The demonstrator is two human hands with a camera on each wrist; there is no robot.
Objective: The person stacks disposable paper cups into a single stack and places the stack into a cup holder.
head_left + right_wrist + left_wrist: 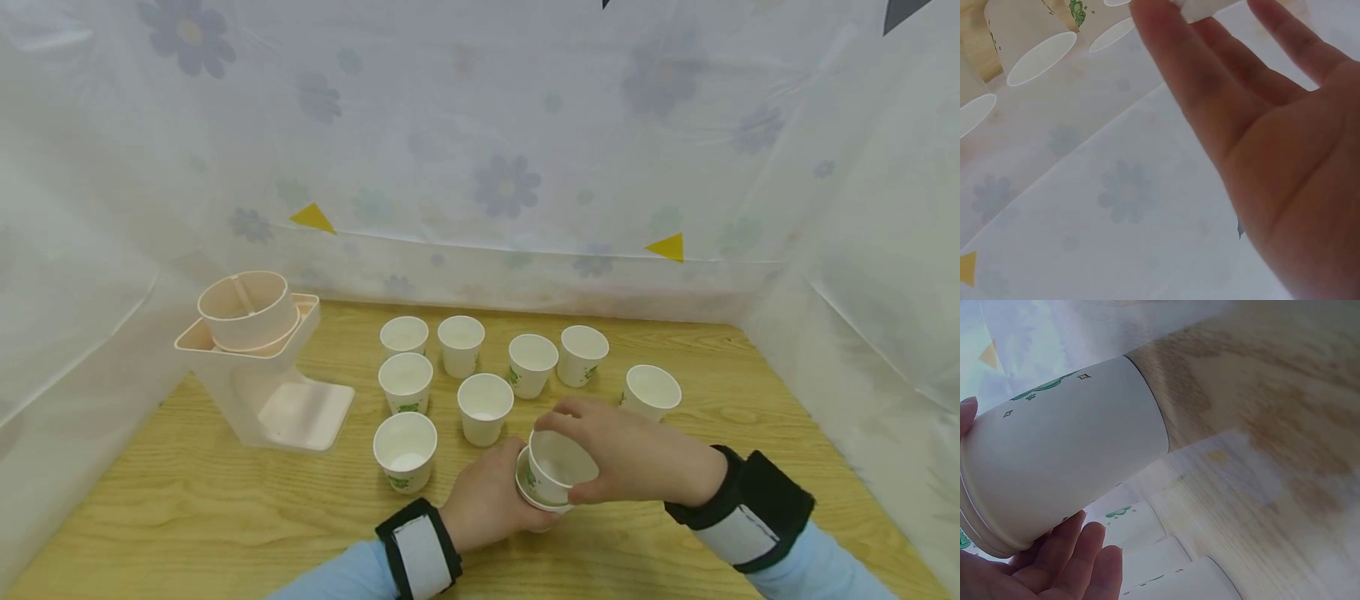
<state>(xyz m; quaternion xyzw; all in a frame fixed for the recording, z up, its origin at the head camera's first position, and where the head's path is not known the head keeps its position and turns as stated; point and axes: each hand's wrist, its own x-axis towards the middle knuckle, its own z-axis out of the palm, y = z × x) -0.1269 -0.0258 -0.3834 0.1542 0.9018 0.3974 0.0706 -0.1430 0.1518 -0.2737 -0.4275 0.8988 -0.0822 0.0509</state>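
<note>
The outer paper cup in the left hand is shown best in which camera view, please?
The left wrist view: there the outer paper cup looms large, its printed side mostly uncovered. The head view shows mainly its rim, the left hand covering much of its side; the right wrist view doesn't clearly show it.
</note>
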